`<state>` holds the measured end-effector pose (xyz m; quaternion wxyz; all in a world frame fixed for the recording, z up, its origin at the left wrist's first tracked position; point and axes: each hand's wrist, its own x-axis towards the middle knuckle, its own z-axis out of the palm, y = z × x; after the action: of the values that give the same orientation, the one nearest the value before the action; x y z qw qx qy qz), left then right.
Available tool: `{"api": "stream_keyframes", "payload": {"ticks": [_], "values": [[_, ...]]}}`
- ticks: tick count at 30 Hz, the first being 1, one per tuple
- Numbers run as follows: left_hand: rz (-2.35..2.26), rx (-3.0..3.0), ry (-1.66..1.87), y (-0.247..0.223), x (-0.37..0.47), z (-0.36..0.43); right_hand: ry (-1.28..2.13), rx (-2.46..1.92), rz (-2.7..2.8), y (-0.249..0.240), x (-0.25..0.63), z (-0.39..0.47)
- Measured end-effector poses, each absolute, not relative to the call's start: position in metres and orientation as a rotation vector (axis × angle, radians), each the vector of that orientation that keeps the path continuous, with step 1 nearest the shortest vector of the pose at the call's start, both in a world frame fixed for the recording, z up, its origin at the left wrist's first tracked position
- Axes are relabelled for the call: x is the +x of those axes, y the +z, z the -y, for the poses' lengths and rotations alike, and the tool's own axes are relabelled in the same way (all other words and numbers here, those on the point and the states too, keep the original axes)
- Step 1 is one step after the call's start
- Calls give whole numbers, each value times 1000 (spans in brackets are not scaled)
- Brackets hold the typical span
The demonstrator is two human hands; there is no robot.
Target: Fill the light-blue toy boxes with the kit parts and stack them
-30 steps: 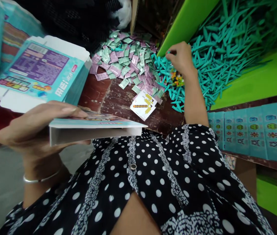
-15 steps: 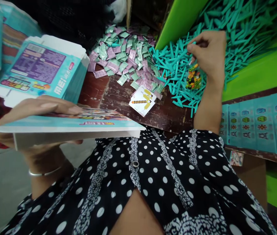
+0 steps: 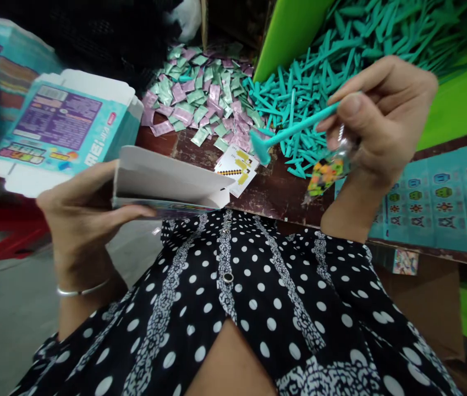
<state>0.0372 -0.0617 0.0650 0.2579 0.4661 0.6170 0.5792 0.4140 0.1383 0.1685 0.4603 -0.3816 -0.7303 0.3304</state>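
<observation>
My left hand (image 3: 80, 214) grips a small cardboard box (image 3: 163, 179) by its left end, the white inside of the box showing. Between the thumb and fingers of my right hand (image 3: 385, 118) is a teal plastic stick (image 3: 299, 129) with a wider head at its far end. The same hand holds a clear bag of orange, yellow, green and black pieces (image 3: 326, 176), which hangs below the fingers. Beyond the box, white cards with a yellow and black print (image 3: 237, 168) lie on the dark red table (image 3: 274, 192).
Green and pink sachets (image 3: 200, 99) are heaped at the back middle. Many teal sticks (image 3: 311, 82) spill from a bright green container (image 3: 272, 41). Flat printed boxes (image 3: 62, 121) are stacked at the left. Teal printed sheets (image 3: 443, 198) lie at the right.
My right hand has come up from the pile, nearer the camera, now with a teal stick as well as the bag. My left hand has turned the box so its white inside shows.
</observation>
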Motion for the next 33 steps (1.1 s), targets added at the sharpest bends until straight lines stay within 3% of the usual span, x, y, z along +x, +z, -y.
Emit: {"api": "stream_keyframes", "payload": {"ticks": [12,20,28,33], "values": [[-1482,1316,1482,50,46,23,1229,-795,2197,166,330,-91],[-1431,1159,1453,44,70,4,682,-587,1856,191,283,-120],[-1386,1123,1512,43,91,0,345,-1083,2620,171,226,-117],[-1397,1048,1554,36,92,4,402,-865,2607,152,235,-114]]}}
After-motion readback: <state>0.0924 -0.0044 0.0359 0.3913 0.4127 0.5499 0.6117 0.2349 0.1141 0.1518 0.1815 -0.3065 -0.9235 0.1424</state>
